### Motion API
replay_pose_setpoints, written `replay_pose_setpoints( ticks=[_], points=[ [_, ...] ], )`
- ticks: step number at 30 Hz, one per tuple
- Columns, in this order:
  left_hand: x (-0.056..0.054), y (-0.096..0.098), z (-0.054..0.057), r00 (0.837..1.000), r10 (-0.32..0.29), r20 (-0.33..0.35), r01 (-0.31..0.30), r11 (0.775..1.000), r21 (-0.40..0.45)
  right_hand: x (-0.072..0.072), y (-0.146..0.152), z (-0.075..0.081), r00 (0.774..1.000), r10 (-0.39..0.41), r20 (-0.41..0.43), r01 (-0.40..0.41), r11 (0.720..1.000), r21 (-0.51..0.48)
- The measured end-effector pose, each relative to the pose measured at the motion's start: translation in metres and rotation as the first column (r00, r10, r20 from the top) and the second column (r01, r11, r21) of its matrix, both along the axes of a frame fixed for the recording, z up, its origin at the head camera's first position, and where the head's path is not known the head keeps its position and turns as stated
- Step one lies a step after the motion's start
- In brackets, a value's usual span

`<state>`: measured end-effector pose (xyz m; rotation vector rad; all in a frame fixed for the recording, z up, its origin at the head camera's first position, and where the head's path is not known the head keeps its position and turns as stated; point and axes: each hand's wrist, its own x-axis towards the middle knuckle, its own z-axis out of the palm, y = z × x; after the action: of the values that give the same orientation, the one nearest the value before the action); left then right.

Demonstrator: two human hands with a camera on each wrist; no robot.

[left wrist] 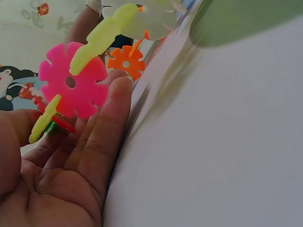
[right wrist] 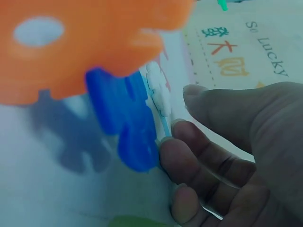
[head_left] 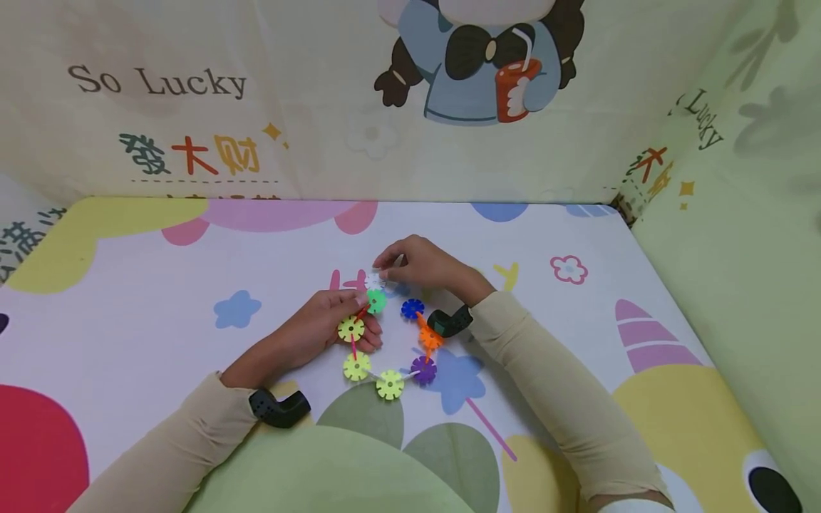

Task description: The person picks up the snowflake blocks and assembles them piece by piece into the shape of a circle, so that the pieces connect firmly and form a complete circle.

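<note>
Notched plastic snowflake discs are joined in an open loop. My left hand [head_left: 314,324] holds the loop's left side, thumb and fingers around a red disc [left wrist: 66,124] beside the green disc [head_left: 376,302]. Below it come a yellow disc [head_left: 350,329], a pink disc [left wrist: 73,80] and more yellow ones. A white disc [head_left: 373,282] tops this end. My right hand [head_left: 426,263] is beside the white disc, thumb and fingers apart with nothing between them in the right wrist view. On the loop's right side are a blue disc [head_left: 412,308], an orange disc [head_left: 430,338] and a purple disc [head_left: 423,370].
The loop lies over a table mat [head_left: 288,242] printed with colourful shapes. A printed curtain [head_left: 308,100] stands behind the table's far edge, and another printed panel [head_left: 737,235] rises on the right. Black wrist devices [head_left: 280,409] are worn on both arms.
</note>
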<state>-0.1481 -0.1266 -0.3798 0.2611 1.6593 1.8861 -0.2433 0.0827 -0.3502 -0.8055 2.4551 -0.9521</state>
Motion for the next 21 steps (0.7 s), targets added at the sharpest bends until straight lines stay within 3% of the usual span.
replay_pose_setpoints(
  ticks=[14, 21],
  points=[
    [-0.002, 0.001, 0.003, 0.999, 0.010, 0.032, -0.011, 1.000, 0.029, 0.002, -0.012, 0.005, 0.998, 0.049, -0.033, -0.043, 0.987, 0.153],
    [0.000, 0.001, 0.003, 0.999, 0.009, 0.035, -0.010, 0.999, 0.031, 0.004, -0.014, 0.005, 1.000, 0.023, -0.019, -0.019, 0.985, 0.174]
  ],
)
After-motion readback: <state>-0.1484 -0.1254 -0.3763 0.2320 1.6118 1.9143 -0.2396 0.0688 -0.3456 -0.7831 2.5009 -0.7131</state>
